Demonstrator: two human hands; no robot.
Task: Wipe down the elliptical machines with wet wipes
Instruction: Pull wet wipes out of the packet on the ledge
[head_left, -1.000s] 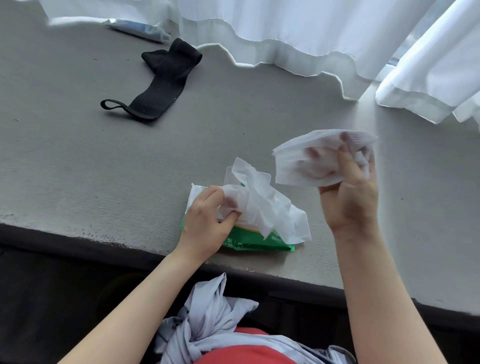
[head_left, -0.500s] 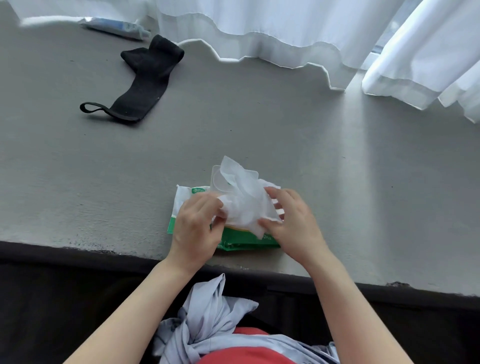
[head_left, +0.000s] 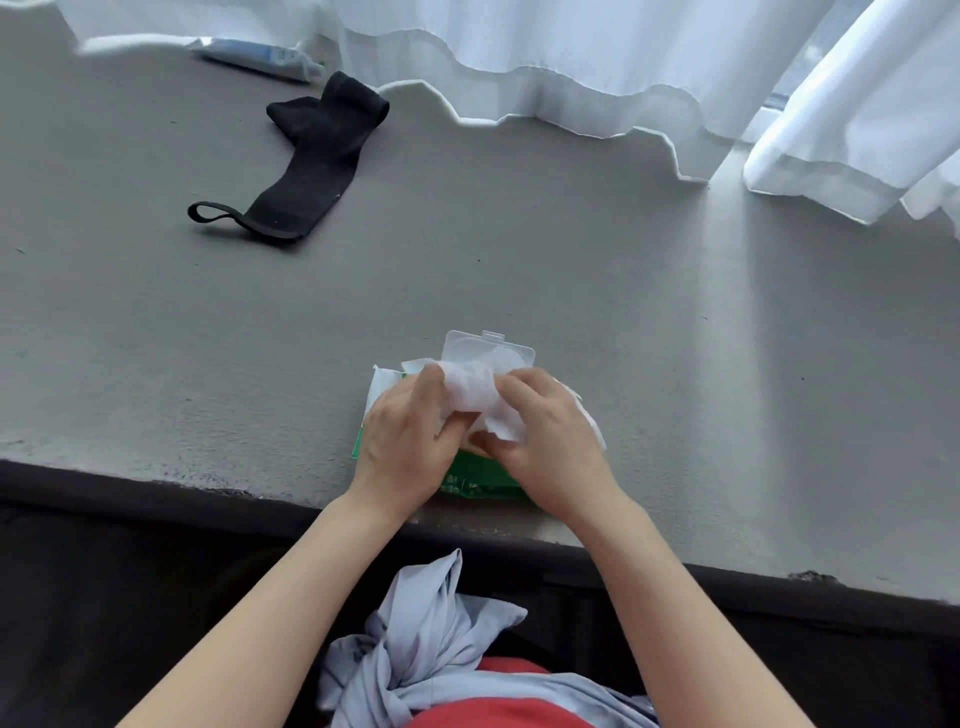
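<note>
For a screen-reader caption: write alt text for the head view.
Both hands, left hand and right hand, grip a crumpled white wet wipe over a green wipes pack with its clear flip lid open, on a grey ledge. A black strap and a tube lie farther back by white curtains.

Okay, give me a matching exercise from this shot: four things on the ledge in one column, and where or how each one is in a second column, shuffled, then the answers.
Things:
1. wipe
2. lid
3. black strap
4. tube

Places or states:
A. lying by the curtain hem, far left
B. flipped open on the green pack
C. held in both hands
D. lying flat on the ledge, its loop end nearest the camera

Pairs: 1-C, 2-B, 3-D, 4-A
</note>
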